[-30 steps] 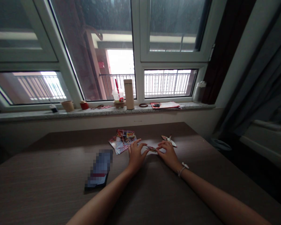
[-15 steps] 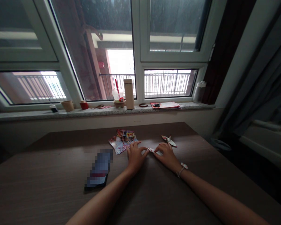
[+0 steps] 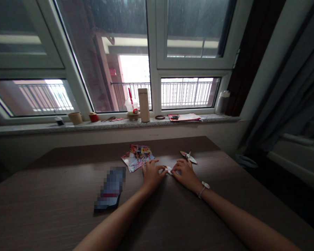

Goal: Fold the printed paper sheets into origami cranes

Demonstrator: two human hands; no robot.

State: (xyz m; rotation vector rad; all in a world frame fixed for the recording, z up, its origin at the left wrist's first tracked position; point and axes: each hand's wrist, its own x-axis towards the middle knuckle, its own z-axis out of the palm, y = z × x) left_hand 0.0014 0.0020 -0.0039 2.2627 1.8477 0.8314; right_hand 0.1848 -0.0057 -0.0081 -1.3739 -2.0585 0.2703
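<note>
The left hand (image 3: 154,175) and right hand (image 3: 183,173) are sitting closer together than a second earlier, and the folded paper (image 3: 169,169) between their fingertips is now showing more white. Both are pinching it, one at each end. One folded paper bird (image 3: 190,158), one phone (image 3: 110,190) and one leaflet pile (image 3: 139,158) are lying nearby.
</note>
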